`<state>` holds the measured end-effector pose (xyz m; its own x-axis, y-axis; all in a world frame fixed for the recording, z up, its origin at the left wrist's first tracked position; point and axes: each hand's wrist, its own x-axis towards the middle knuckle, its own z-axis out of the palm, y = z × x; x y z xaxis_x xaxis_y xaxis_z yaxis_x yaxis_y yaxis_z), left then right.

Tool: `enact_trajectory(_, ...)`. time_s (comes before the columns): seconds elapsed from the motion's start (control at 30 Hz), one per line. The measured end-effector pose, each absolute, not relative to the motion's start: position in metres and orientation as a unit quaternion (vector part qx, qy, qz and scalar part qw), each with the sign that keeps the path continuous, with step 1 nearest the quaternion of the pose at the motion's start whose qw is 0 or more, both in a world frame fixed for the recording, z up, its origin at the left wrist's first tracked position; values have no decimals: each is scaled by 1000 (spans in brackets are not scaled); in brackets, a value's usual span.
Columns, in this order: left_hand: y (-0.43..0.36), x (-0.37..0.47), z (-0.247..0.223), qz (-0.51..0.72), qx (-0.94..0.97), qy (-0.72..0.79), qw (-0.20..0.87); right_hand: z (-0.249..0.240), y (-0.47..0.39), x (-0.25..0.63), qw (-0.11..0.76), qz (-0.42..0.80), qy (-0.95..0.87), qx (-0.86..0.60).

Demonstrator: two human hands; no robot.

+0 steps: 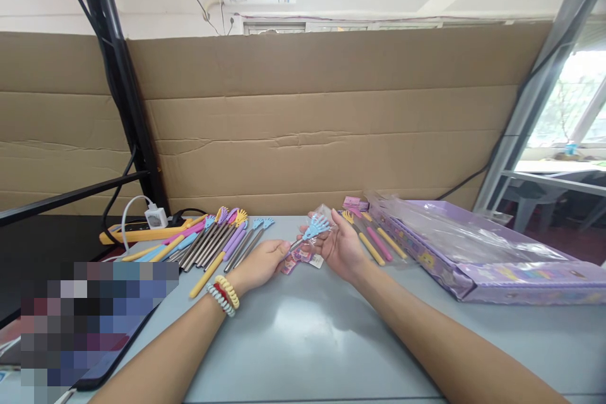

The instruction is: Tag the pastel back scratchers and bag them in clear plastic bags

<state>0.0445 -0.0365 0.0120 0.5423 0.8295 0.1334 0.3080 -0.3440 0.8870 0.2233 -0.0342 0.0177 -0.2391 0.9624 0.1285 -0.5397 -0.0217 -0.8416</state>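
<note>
Over the middle of the table, my left hand [262, 260] is closed around the metal shaft of a back scratcher [316, 227] with a light-blue, hand-shaped head. My right hand [348, 251] holds a clear plastic bag [324, 210] around that head, its thumb up and its fingers partly hidden behind the plastic. Small pink printed cards [303, 256] lie just beneath, partly covered by my hands. To the left is a pile of back scratchers [208, 243] with yellow, purple, pink and blue parts. Several more back scratchers [372, 241], seemingly in clear plastic, lie right of my right hand.
A purple printed box [454, 278] with clear plastic bags [454, 233] on it occupies the right side. Pink cards [356, 202] sit near the cardboard wall [331, 120]. At left are a yellow power strip [137, 235], a white charger [156, 217] and a blurred-out dark-edged device [118, 347].
</note>
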Motion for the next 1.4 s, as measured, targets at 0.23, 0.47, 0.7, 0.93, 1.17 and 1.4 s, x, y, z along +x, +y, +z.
enact_trajectory(0.23,-43,46,16,276,782,356,430,16,-35,221,566,651,-429,-269)
enact_trajectory(0.47,-41,45,16,269,787,370,415,20,-39,218,566,623,-459,-284)
enact_trajectory(0.7,-41,45,15,285,784,356,422,14,-37,218,553,615,-482,-288)
enact_trajectory(0.93,-39,44,12,286,792,362,400,11,-38,215,552,613,-478,-302)
enact_trajectory(1.17,-38,44,13,284,797,369,385,2,-37,208,534,592,-508,-325)
enact_trajectory(1.4,-40,46,15,279,793,391,376,3,-33,212,548,577,-507,-330)
